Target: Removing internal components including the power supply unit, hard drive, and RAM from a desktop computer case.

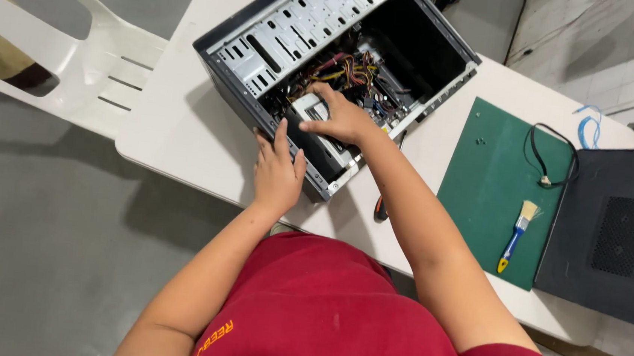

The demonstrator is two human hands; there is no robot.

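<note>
An open black desktop computer case lies on its side on a white table, its metal drive bays and coloured wires exposed. My right hand reaches inside the case and grips a silver drive near the front. Flat against the case's near front edge rests my left hand, fingers together, steadying it.
A green cutting mat lies to the right with a blue-handled brush and a black cable on it. Farther right is a black case side panel. A white plastic chair stands at the left. A dark-handled tool lies by my right forearm.
</note>
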